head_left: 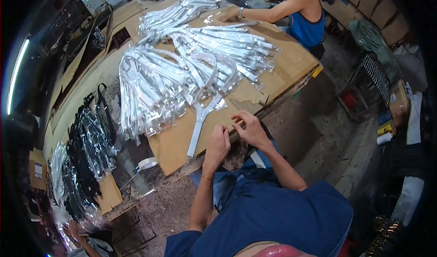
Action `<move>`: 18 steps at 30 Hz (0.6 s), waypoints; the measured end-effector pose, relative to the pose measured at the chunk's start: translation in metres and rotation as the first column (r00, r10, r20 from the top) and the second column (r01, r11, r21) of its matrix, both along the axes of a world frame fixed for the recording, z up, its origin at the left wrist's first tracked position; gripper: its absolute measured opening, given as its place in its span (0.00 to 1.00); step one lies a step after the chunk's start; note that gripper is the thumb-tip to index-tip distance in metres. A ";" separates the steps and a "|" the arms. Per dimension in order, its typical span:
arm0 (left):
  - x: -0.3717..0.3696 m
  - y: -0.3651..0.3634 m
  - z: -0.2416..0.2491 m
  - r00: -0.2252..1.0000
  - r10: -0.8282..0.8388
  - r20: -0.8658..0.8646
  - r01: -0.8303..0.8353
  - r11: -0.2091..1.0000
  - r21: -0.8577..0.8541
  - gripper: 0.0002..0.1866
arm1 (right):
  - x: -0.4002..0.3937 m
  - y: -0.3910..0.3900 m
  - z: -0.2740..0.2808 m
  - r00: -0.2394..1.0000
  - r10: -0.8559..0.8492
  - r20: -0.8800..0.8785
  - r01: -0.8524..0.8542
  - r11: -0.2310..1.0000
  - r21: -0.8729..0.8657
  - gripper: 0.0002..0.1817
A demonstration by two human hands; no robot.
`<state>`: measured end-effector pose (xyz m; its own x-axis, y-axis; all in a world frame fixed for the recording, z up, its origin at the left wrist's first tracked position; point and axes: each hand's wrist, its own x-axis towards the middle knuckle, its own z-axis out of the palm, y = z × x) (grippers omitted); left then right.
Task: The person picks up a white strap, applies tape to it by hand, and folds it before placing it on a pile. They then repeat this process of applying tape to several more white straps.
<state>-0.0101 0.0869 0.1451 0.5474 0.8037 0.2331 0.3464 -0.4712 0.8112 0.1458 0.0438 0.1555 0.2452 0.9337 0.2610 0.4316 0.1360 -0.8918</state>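
Note:
My left hand [220, 142] is held above the table's near edge with its fingers curled together; whether anything small is between them is hidden. Close on its right, my right hand [248, 128] has bent fingers, thumb and fingertips apart, with nothing visible in it. Just beyond my left hand, a white Y-shaped strap [197, 132] lies on the cardboard-covered table [170, 151], its wide end toward me. Behind it, large piles of white straps in clear plastic bags [152, 82] fan out across the table.
Across the table a person in a blue top [309, 18] reaches toward the bags. Black straps in plastic [91, 138] lie at left, near a tape roll [147, 163]. Another person's hand [73, 229] shows at lower left. A striped chair [375, 78] stands at right.

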 end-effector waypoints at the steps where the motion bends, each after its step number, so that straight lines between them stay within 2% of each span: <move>1: 0.000 -0.004 0.001 0.999 0.040 0.036 -0.039 0.998 -0.039 0.07 | 0.001 -0.001 0.000 1.000 -0.007 -0.006 0.007 0.999 -0.050 0.11; 2: 0.000 -0.007 0.001 0.995 0.075 0.072 -0.069 0.994 -0.079 0.08 | 0.002 -0.004 0.001 0.994 -0.004 -0.107 -0.008 0.995 -0.102 0.11; 3: -0.001 -0.007 -0.006 0.994 0.077 0.073 -0.071 0.995 -0.072 0.08 | 0.004 -0.005 0.000 0.994 0.000 -0.107 -0.010 0.996 -0.094 0.11; 5: -0.002 -0.007 -0.024 0.971 0.180 0.158 -0.118 0.934 -0.337 0.10 | 0.008 -0.010 -0.007 0.939 0.291 -0.184 -0.321 0.933 -0.161 0.14; 6: -0.004 -0.009 -0.022 0.971 0.179 0.160 -0.118 0.936 -0.332 0.10 | 0.004 -0.013 -0.008 0.945 0.289 -0.153 -0.308 0.944 -0.119 0.14; 8: -0.007 -0.011 -0.019 0.953 0.179 0.244 -0.013 0.830 -0.558 0.11 | 0.001 -0.016 -0.005 0.950 0.270 -0.158 -0.289 0.950 -0.117 0.13; 9: -0.008 -0.014 -0.020 0.952 0.183 0.246 -0.017 0.833 -0.553 0.11 | -0.001 -0.018 -0.005 0.954 0.251 -0.165 -0.272 0.954 -0.124 0.12; 11: -0.008 -0.017 -0.024 0.933 0.234 0.274 0.001 0.759 -0.651 0.11 | -0.006 -0.019 -0.010 0.958 0.225 -0.180 -0.240 0.968 -0.069 0.09; 13: -0.011 -0.021 -0.021 0.911 0.251 0.329 0.040 0.738 -0.673 0.11 | -0.007 -0.023 -0.004 0.979 0.197 -0.055 -0.200 0.978 -0.054 0.08; 15: -0.015 -0.019 -0.036 0.878 0.214 0.428 0.192 0.661 -0.725 0.11 | -0.007 -0.023 -0.003 0.975 0.221 0.029 -0.221 0.975 -0.025 0.06; 16: -0.019 -0.018 -0.036 0.885 0.185 0.427 0.234 0.616 -0.752 0.12 | -0.006 -0.022 -0.005 0.973 0.205 0.104 -0.210 0.977 0.040 0.06; 17: -0.021 -0.020 -0.036 0.868 0.210 0.450 0.233 0.627 -0.743 0.12 | -0.005 -0.022 -0.010 0.967 0.184 0.174 -0.204 0.974 0.103 0.06; 18: -0.021 -0.023 -0.029 0.839 0.206 0.503 0.316 0.568 -0.760 0.12 | -0.005 -0.023 -0.016 0.966 0.163 0.202 -0.187 0.977 0.106 0.05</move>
<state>-0.0310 0.0634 0.1162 0.6104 0.7549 -0.2398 -0.2167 0.4504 0.8661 0.1411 0.0209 0.1395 0.0151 0.9150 0.4031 0.5522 0.3285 -0.7663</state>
